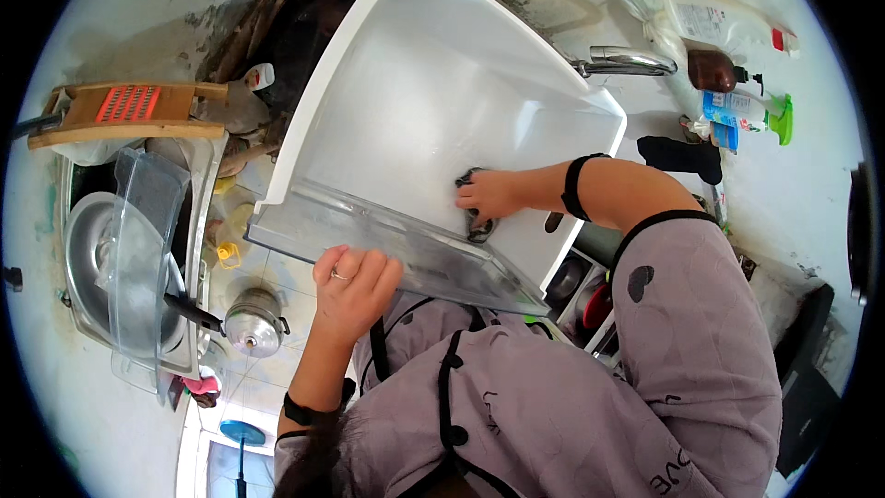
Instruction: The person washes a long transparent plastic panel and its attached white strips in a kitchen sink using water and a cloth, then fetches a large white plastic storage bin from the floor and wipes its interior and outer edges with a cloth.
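A large white plastic refrigerator drawer (pixel 415 97) with a clear front panel (pixel 415 249) stands tilted before me. My left hand (pixel 359 287), with a ring on one finger, grips the top edge of the clear panel. Inside the drawer, my right hand (pixel 489 199) presses a dark, wet-looking scrubber or cloth (pixel 480 228) against the white inner surface close to the panel. The fingers partly cover it, so its exact kind is hard to tell. A chrome faucet (pixel 632 61) reaches out beside the drawer's right rim.
At the left, a steel sink (pixel 211 180) holds a metal basin (pixel 83 221) and clear plastic bins (pixel 138 277); a wooden grater (pixel 128 111) lies across it. A lidded metal pot (pixel 252 325) stands below. Several bottles, including a brown pump bottle (pixel 712 71), line the right side.
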A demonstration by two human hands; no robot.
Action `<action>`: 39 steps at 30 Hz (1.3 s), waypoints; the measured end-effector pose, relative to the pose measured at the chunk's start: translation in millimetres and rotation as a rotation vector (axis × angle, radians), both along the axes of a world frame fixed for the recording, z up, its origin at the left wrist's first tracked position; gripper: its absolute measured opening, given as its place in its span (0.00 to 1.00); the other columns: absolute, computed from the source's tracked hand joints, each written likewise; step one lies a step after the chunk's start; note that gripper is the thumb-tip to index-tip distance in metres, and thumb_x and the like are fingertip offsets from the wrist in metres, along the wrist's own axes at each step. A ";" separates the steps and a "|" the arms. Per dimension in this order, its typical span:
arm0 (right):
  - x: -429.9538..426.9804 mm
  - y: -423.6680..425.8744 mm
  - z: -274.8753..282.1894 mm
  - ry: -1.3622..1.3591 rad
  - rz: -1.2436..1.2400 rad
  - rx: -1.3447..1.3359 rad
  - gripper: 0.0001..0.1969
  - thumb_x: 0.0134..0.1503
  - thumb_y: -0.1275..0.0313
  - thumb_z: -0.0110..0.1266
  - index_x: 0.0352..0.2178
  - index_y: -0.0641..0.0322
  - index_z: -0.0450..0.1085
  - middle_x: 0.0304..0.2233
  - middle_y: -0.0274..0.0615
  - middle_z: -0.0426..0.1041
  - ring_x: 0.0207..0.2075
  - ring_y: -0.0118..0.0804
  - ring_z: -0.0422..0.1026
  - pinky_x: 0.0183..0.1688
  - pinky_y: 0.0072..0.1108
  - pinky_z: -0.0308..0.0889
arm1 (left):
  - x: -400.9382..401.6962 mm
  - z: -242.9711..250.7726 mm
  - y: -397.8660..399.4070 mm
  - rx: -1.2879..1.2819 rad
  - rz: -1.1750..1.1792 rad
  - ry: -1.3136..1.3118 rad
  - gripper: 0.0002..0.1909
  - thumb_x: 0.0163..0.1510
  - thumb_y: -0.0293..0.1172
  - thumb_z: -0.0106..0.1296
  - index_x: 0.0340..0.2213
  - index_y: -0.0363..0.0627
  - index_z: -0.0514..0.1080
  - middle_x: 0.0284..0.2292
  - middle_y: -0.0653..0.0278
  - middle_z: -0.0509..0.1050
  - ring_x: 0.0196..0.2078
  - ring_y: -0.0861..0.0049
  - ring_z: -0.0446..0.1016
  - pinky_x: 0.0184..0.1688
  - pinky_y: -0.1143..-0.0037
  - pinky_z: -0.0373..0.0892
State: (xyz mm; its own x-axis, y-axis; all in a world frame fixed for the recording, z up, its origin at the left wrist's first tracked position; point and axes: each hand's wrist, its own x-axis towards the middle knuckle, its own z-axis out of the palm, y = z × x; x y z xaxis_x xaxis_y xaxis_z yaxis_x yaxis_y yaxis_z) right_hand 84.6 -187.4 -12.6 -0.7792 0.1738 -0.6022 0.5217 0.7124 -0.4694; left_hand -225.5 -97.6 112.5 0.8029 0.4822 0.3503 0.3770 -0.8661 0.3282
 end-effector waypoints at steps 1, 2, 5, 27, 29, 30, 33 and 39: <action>6.5 -6.0 -3.0 0.032 0.054 -0.005 0.18 0.53 0.64 0.50 0.46 0.31 0.71 0.50 0.38 0.62 0.51 0.45 0.61 0.42 0.32 0.65 | 2.2 1.5 0.7 -0.002 0.006 0.001 0.09 0.36 0.28 0.51 0.21 0.59 0.64 0.23 0.77 0.62 0.32 0.85 0.64 0.49 0.75 0.54; 10.1 -10.5 -6.3 0.063 0.102 -0.011 0.18 0.53 0.64 0.50 0.46 0.27 0.71 0.51 0.38 0.62 0.52 0.45 0.61 0.42 0.33 0.64 | 5.6 4.0 2.3 -0.001 -0.004 -0.007 0.09 0.36 0.28 0.51 0.21 0.59 0.64 0.23 0.77 0.62 0.32 0.85 0.64 0.49 0.75 0.55; 2.1 13.7 -13.7 0.165 -0.036 0.147 0.22 0.51 0.64 0.51 0.49 0.24 0.66 0.43 0.38 0.62 0.44 0.41 0.63 0.38 0.30 0.63 | 4.8 0.3 -0.5 -0.017 -0.015 -0.019 0.08 0.37 0.29 0.52 0.21 0.57 0.65 0.24 0.75 0.64 0.33 0.81 0.65 0.48 0.73 0.56; -8.5 -12.0 4.5 0.176 -0.036 0.233 0.20 0.50 0.68 0.50 0.43 0.26 0.73 0.41 0.35 0.62 0.43 0.38 0.62 0.41 0.26 0.60 | 12.6 9.6 2.8 -0.067 0.005 -0.012 0.08 0.36 0.28 0.51 0.22 0.55 0.64 0.25 0.76 0.65 0.33 0.82 0.65 0.48 0.74 0.58; -9.1 -7.1 11.7 0.110 -0.142 0.251 0.21 0.50 0.68 0.52 0.45 0.25 0.72 0.44 0.36 0.62 0.46 0.39 0.62 0.42 0.26 0.60 | 9.5 7.4 3.8 -0.061 -0.002 -0.007 0.08 0.36 0.28 0.51 0.22 0.55 0.64 0.25 0.76 0.65 0.34 0.81 0.65 0.48 0.74 0.58; -9.1 -4.3 16.3 0.043 -0.244 0.272 0.22 0.50 0.68 0.54 0.46 0.24 0.72 0.47 0.37 0.62 0.49 0.40 0.62 0.43 0.27 0.61 | 8.5 6.3 4.2 -0.053 -0.006 -0.003 0.08 0.36 0.28 0.51 0.21 0.55 0.64 0.25 0.75 0.65 0.34 0.81 0.65 0.48 0.74 0.58; -15.3 -13.1 19.2 -0.008 -0.158 0.171 0.21 0.51 0.68 0.51 0.46 0.27 0.72 0.46 0.39 0.62 0.47 0.40 0.62 0.42 0.27 0.61 | 7.3 5.4 5.0 -0.051 -0.009 0.005 0.08 0.36 0.28 0.51 0.21 0.55 0.64 0.25 0.75 0.64 0.34 0.81 0.65 0.48 0.74 0.58; -12.9 -10.7 5.3 0.008 0.017 0.029 0.19 0.51 0.64 0.51 0.46 0.26 0.71 0.46 0.39 0.63 0.48 0.40 0.62 0.42 0.28 0.62 | 10.9 7.1 6.0 -0.056 -0.020 -0.010 0.08 0.35 0.28 0.51 0.21 0.55 0.64 0.25 0.75 0.64 0.34 0.81 0.65 0.47 0.74 0.59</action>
